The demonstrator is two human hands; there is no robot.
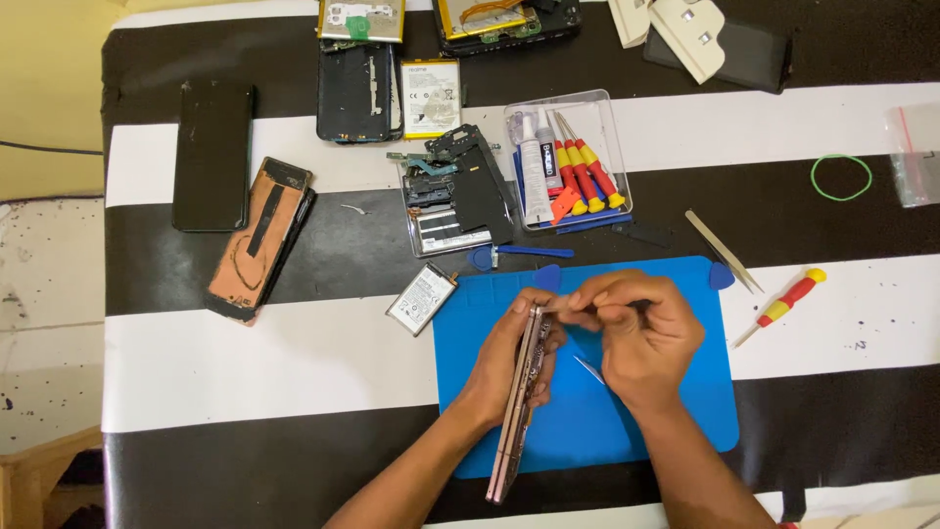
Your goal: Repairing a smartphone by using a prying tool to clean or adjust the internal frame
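Above the blue rubber work mat (676,411), the left hand (509,362) is gripping a slim pinkish phone frame (517,402) upright on its long edge, exposing its top end to the right hand (641,338), whose fingertips are pinching something small and dark there, too tiny to identify.

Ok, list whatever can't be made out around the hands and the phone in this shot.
- Head view: the phone is held on edge, so its faces are hidden.
- The right hand curls over its thin dark tool; the tip and its contact point are covered by fingers.
- The left hand palm is hidden behind the phone.
- The opened phones at the top are cut off by the frame edge.
- Parts in the clear tray are too small to identify.
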